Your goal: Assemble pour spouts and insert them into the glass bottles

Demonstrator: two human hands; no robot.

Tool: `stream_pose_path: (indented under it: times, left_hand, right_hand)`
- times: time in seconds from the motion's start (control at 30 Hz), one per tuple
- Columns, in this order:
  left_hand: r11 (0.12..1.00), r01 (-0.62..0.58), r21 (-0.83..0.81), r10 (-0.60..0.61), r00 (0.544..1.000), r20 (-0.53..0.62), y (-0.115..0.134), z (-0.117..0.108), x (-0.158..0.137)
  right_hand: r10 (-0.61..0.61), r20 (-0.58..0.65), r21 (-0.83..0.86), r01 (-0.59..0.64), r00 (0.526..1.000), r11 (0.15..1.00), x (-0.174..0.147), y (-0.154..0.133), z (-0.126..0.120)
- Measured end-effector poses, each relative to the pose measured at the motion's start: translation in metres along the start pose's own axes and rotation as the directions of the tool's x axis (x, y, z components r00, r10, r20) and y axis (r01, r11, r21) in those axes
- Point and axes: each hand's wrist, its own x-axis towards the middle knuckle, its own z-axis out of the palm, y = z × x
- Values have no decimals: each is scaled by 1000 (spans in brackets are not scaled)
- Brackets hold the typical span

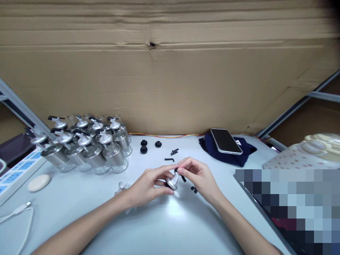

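Power strip [20,173]: laid along the left edge of the table, with a white cable [26,209] in front.
Oval disc [39,183]: set flat beside the strip, white.
Glass bottles [117,156]: grouped upright in rows, metal-banded, many topped with silver spouts.
Silver parts [122,186]: partly hidden behind the left forearm.
Black stoppers [143,150]: placed beyond the hands.
Left hand [148,186]: clamped around the silver spout head [172,182], which is held above the table between thumb and fingers.
Black levers [169,159]: scattered just beyond the fingertips.
Right hand [196,177]: pinched on the spout head's dark top; the hands are brought together there.
Small black pieces [196,191]: clustered near the right hand.
Phone [227,141]: rested on navy cloth [247,152].
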Motion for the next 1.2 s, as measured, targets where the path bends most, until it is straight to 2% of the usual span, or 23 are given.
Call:
stream_pose_path:
  times: [0.2,0.4,0.6,0.9,0.97,1.07,1.2]
  left_hand:
    - [1000,11,-18,-12,999,-47,1,0,1]
    - [996,1,84,3,999,-54,3,-1,3]
    - [993,-1,118,6,999,-43,-5,-2,2]
    - [985,-31,171,42,997,-62,2,-1,2]
    - [989,-21,145,34,996,-85,3,0,2]
    - [1000,-14,12,16,988,-152,4,0,2]
    - [990,-54,-130,21,971,-237,4,0,2]
  right_hand:
    - [15,-53,-28,-16,998,999,0,-1,0]
    - [50,-40,-77,-53,998,996,0,3,-2]
    - [25,-111,-97,-36,994,995,1,-1,-2]
    - [-17,-71,-168,5,997,986,-1,-1,-4]
    - [-19,-59,-137,11,998,991,-1,-2,-4]
    - [-56,-27,-104,53,998,993,-3,-3,-3]
    - [-185,-22,-211,177,982,961,-5,0,1]
